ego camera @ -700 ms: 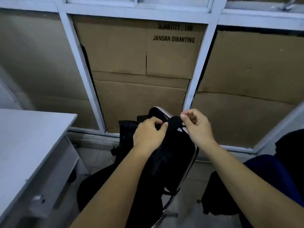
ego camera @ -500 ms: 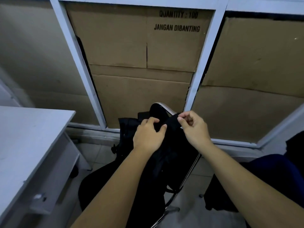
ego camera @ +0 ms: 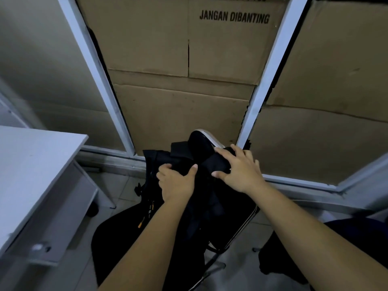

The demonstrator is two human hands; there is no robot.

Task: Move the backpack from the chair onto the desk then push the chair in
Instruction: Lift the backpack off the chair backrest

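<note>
A black backpack (ego camera: 155, 185) hangs on a black chair (ego camera: 201, 141) with a metal-edged backrest, in the lower middle of the view. My left hand (ego camera: 176, 183) grips the backpack's dark fabric near its top. My right hand (ego camera: 239, 169) lies with fingers spread over a black strap draped on the chair's backrest, thumb tucked under the fabric. Small orange zipper pulls show on the backpack's left side. The grey desk (ego camera: 31, 164) stands to the left, its top level with the backpack's upper part. The chair's seat is mostly hidden under the backpack and my arms.
Cardboard sheets (ego camera: 184, 101) fill the white-framed panels behind the chair. A drawer unit (ego camera: 48, 234) hangs beneath the desk. A dark blue chair (ego camera: 346, 234) sits at the lower right. Tiled floor shows between the desk and the black chair.
My right hand went from pinching the strap to spreading flat over it. My left hand shifted left onto the backpack's body. The view has tilted downward and closer.
</note>
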